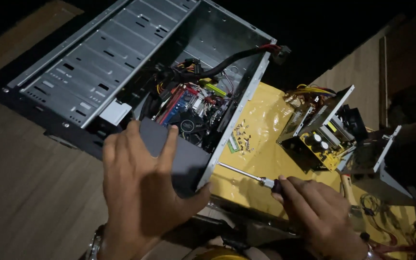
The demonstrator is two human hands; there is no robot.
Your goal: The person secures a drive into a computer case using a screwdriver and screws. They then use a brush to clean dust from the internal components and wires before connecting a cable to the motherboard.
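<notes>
Screwdriver (246, 174) in the right hand (321, 216) — its thin metal shaft runs up and left until the tip meets the near edge of the open computer case (121, 62), low on the metal side wall. The fingers are wrapped closed around the dark handle, held nearly level, which suits a screw set into that edge. The left hand (140, 192) lies spread over the case's grey corner block (184, 159), fingers on top and thumb hooked under the near edge — clamped on it, it seems, to keep the case from shifting under the tool's push. The case lies on its side with its opening upward, so the motherboard (188, 108) and a black cable bundle (217, 67) show inside. Just beyond the shaft, loose screws (242, 137) are gathered on the yellow sheet (261, 159), within reach of the working hand. Further right, well apart from the case, an opened power supply (321, 130) sits with its board exposed.
</notes>
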